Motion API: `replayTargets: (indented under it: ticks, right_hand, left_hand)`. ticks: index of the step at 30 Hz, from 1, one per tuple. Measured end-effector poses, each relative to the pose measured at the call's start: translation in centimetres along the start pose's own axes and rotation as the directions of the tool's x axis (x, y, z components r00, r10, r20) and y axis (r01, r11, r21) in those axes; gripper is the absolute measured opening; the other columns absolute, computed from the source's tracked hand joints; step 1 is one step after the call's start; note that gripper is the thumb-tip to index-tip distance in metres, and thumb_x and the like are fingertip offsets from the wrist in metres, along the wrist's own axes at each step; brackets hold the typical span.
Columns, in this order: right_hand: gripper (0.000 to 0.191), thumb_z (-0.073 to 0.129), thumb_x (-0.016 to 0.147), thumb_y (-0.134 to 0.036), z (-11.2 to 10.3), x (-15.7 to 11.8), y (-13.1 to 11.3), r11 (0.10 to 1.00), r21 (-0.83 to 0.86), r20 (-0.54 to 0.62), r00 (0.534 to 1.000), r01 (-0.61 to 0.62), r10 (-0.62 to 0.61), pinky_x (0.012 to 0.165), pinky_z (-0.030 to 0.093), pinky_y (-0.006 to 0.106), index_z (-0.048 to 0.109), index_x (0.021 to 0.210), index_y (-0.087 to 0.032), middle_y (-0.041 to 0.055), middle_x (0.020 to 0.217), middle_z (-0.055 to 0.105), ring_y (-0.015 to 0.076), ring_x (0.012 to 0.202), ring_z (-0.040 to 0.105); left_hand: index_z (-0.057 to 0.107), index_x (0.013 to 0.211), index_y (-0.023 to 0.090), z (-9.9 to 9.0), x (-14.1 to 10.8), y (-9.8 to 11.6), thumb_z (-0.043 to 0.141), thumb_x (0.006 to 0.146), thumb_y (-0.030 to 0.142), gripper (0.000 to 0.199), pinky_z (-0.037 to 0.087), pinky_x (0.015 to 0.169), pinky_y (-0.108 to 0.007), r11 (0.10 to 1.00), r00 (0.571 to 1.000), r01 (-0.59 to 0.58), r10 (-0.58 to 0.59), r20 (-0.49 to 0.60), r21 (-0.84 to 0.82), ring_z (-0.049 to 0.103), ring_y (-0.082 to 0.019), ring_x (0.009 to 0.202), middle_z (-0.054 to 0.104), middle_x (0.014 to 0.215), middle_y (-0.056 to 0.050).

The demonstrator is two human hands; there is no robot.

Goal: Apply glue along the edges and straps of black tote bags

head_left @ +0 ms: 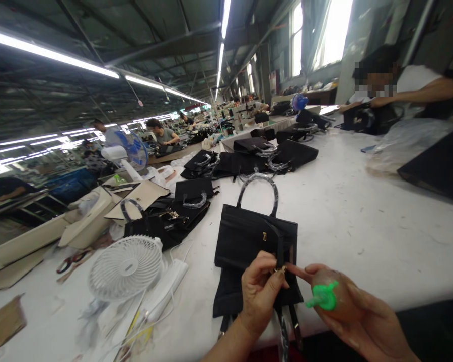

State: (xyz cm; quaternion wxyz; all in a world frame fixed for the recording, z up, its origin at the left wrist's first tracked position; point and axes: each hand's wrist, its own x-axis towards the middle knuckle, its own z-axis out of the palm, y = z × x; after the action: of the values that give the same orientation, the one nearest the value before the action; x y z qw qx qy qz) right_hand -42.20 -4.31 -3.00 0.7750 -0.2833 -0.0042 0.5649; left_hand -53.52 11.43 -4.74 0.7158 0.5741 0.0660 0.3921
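A black handbag with a plastic-wrapped handle and a small gold emblem lies on the white table in front of me, on top of another black bag. My left hand pinches a black strap with gold hardware at the bag's right side. My right hand is wrapped round an amber glue bottle with a green nozzle, which points left. Its index finger stretches out to the gold hardware.
A white fan, a white power strip and scissors lie at the left. Black bags are piled further back. At the right are a plastic bag and a person handling a black bag.
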Motion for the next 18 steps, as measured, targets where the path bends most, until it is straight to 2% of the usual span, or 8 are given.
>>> replayTargets:
  ticks: [3, 5, 9, 11, 15, 18]
  right_hand:
    - [0.039, 0.079, 0.078, -0.035, -0.3, 0.9, 0.1, 0.999, 0.007, 0.045, 0.998, 0.050, -0.051, 0.050, 0.050, 0.019, 0.077, 0.113, -0.016, 0.0200, 0.144, 0.058, 0.0100, 0.064, 0.061]
    - [0.041, 0.080, 0.075, -0.037, -0.8, 1.3, 0.4, 0.997, 0.009, 0.034, 0.996, 0.077, -0.078, 0.047, 0.048, 0.019, 0.078, 0.112, -0.017, 0.0201, 0.142, 0.060, 0.0098, 0.061, 0.059]
    - [0.047, 0.083, 0.070, -0.040, -0.7, 0.6, 0.9, 0.993, -0.046, -0.072, 0.991, 0.109, -0.112, 0.062, 0.058, 0.026, 0.078, 0.112, -0.022, 0.0137, 0.149, 0.055, 0.0186, 0.082, 0.067]
    - [0.047, 0.081, 0.072, -0.041, 0.0, 0.0, 1.1, 0.989, -0.060, -0.094, 0.986, 0.135, -0.140, 0.062, 0.058, 0.027, 0.076, 0.116, -0.026, 0.0086, 0.156, 0.049, 0.0185, 0.084, 0.067]
    - [0.047, 0.080, 0.071, -0.042, 1.5, -0.3, 0.9, 0.978, -0.047, -0.061, 0.977, 0.204, -0.206, 0.042, 0.041, 0.022, 0.075, 0.116, -0.026, 0.0087, 0.158, 0.045, 0.0173, 0.076, 0.065]
    - [0.049, 0.082, 0.069, -0.041, 1.8, 0.5, 0.4, 0.979, -0.050, -0.032, 0.980, 0.195, -0.197, 0.041, 0.040, 0.023, 0.075, 0.114, -0.025, 0.0116, 0.149, 0.055, 0.0156, 0.068, 0.062]
  left_hand:
    - [0.071, 0.101, 0.025, -0.2, -0.2, -0.1, 0.071, 0.093, 0.023, 0.007, 0.047, 0.063, -0.016, 0.999, 0.997, 0.035, -0.035, -0.064, -0.001, 0.062, -0.004, 0.064, 0.060, 0.087, 0.003]
    - [0.070, 0.100, 0.024, -0.2, -0.1, -0.2, 0.071, 0.093, 0.026, 0.007, 0.047, 0.064, -0.017, 0.999, 0.994, 0.040, -0.040, -0.106, -0.003, 0.062, -0.005, 0.063, 0.060, 0.081, 0.003]
    - [0.071, 0.097, 0.022, 0.1, 0.3, -0.2, 0.073, 0.092, 0.028, 0.008, 0.046, 0.062, -0.016, 0.998, 0.993, 0.061, -0.061, -0.105, 0.002, 0.061, -0.005, 0.062, 0.060, 0.081, 0.003]
    - [0.072, 0.096, 0.022, 0.2, 0.3, -0.3, 0.074, 0.091, 0.029, 0.009, 0.044, 0.060, -0.016, 0.997, 0.991, 0.081, -0.079, -0.107, 0.009, 0.060, -0.004, 0.060, 0.060, 0.082, 0.002]
    - [0.072, 0.093, 0.021, 0.2, -0.2, -0.7, 0.075, 0.090, 0.031, 0.011, 0.043, 0.055, -0.017, 0.993, 0.989, 0.120, -0.120, -0.091, -0.012, 0.059, -0.004, 0.060, 0.058, 0.089, 0.001]
    - [0.072, 0.092, 0.022, 0.0, -0.5, -1.0, 0.075, 0.089, 0.029, 0.008, 0.041, 0.052, -0.016, 0.992, 0.990, 0.124, -0.125, -0.066, -0.015, 0.056, -0.004, 0.058, 0.055, 0.086, 0.002]
